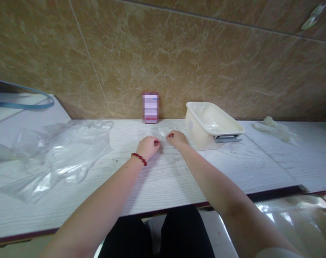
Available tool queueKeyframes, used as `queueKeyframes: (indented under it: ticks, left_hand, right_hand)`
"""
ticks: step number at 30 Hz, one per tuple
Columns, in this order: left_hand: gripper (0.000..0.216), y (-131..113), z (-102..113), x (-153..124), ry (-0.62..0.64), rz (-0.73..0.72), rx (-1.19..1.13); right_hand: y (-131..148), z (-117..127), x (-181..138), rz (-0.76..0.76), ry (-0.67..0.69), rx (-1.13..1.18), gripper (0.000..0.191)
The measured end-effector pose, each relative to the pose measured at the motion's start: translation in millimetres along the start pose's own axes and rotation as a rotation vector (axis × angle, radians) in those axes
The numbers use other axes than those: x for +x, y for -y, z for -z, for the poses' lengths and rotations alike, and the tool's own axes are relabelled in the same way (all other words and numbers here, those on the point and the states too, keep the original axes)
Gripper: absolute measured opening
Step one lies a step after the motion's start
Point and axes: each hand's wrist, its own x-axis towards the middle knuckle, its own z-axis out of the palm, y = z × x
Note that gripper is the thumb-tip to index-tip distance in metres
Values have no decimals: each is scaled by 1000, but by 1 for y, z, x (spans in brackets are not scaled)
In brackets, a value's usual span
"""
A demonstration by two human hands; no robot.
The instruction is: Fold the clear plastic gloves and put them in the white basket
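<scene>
A small clear plastic piece (159, 134) lies between my hands above the pale wood-grain table; its exact kind is too faint to make out. My left hand (149, 146), with a red bead bracelet (139, 158) at the wrist, is closed in a pinch at the plastic's near left side. My right hand (177, 139) is also pinched, at the plastic's right edge. Just right of that hand stands a cream plastic bin (203, 138) with a grey handle, holding some clear plastic (213, 123).
A phone (150, 108) leans upright against the brown marbled wall. Clear plastic sheets or bags (68, 150) are heaped on the left. Crumpled whitish plastic (276, 129) lies on the right. A blue strap (25, 106) hangs at the far left, above a white box-like surface (44, 116).
</scene>
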Motion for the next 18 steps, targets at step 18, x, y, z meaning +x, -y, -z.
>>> queueKeyframes:
  ticks: [18]
  left_hand:
    - [27,2,-4,1,21,-24,40]
  right_hand:
    - [5,15,-7,-29,-41,-93,28]
